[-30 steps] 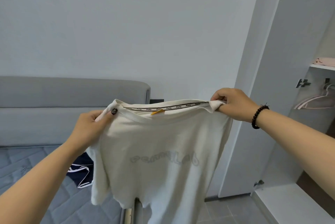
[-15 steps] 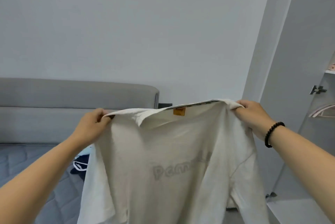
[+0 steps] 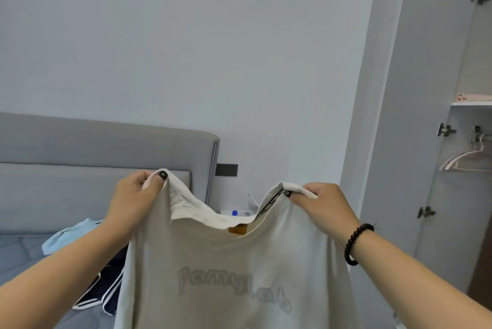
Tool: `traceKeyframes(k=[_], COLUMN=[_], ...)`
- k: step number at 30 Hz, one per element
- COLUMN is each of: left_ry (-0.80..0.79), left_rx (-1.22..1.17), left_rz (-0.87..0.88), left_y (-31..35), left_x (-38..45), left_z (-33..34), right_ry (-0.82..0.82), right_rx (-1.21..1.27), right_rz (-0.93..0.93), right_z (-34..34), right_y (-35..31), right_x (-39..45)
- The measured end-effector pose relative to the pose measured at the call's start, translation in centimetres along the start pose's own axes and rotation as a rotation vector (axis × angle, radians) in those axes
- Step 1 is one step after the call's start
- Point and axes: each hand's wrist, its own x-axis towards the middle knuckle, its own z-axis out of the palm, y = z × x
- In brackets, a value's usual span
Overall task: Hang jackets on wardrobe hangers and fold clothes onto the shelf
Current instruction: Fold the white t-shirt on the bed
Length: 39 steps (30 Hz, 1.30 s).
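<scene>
I have the cream T-shirt (image 3: 234, 275) held up in front of me at chest height, above the edge of the bed (image 3: 29, 251), its body hanging straight down out of view. My left hand (image 3: 133, 201) pinches one shoulder beside the collar, fingers curled over the cloth and thumb pressed on top; my right hand (image 3: 324, 209) pinches the other shoulder the same way. The neckline sags between them, so I judge this a light, limp knit with no stiffness of its own. The shoulder seams look like the right hold: grip lower and it would bunch up. Pale raised lettering across the chest reads roughly "pemylab" (mirrored or faint, I cannot be sure). An orange tag (image 3: 237, 230) sits inside the collar, its print too small to read. The taped neck band (image 3: 269, 206) carries repeated words, also illegible.
</scene>
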Motion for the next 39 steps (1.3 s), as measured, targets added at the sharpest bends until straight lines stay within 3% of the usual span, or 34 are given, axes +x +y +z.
traceKeyframes(k=[6,13,22,27,32,35,39], left_ry=[0.246,0.304,0.399,0.445,0.501,0.365,0.18], left_rx=[-0.01,0.023,0.025,0.071,0.167,0.288,0.634], left_rz=[0.121,0.267,0.429,0.512,0.552,0.575,0.577], left_y=[-0.2,4.6,9.6,9.1,3.2,-2.7,-12.3], left_x=[-1.8,-3.6,-5.6,-5.6,-6.2,-6.1,-4.2], left_z=[-9.8,-23.6,-36.0,-40.4,-42.0,-42.3,-42.3], right_ry=[0.251,0.386,0.481,0.448,0.337,0.235,0.037], right_rx=[-0.105,-0.19,-0.213,-0.232,-0.238,-0.352,-0.536], right_rz=[-0.1,-0.221,-0.38,-0.425,-0.41,-0.39,-0.305], right_z=[3.9,5.9,6.9,8.8,14.4,18.9,25.2], right_y=[-4.4,-15.6,-26.1,-28.9,-26.9,-23.6,-17.3], right_x=[-8.6,-15.9,-20.9,-21.6,-21.8,-21.5,-19.6])
